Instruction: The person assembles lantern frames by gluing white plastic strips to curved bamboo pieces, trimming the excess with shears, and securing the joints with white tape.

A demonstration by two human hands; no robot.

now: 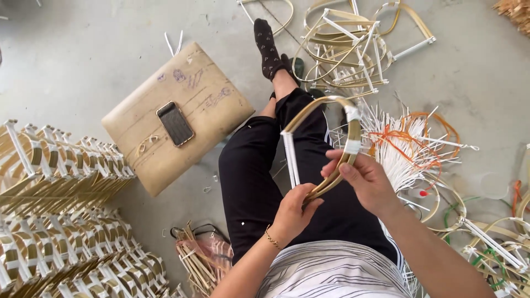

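I hold a curved bamboo frame (326,105) with white wrapped joints and a white straight bar over my lap. My left hand (291,212) grips its lower end from below. My right hand (365,179) pinches the curved strip on the right side, near a white binding. I sit on the floor in black trousers, one leg stretched out with a dark patterned sock (267,47).
A tan cushion (215,105) with a phone (175,123) lies left of my leg. Stacks of finished frames (55,209) fill the left. Loose frames (353,49) lie ahead, white and orange strips (408,143) to the right, more frames (491,243) at the lower right.
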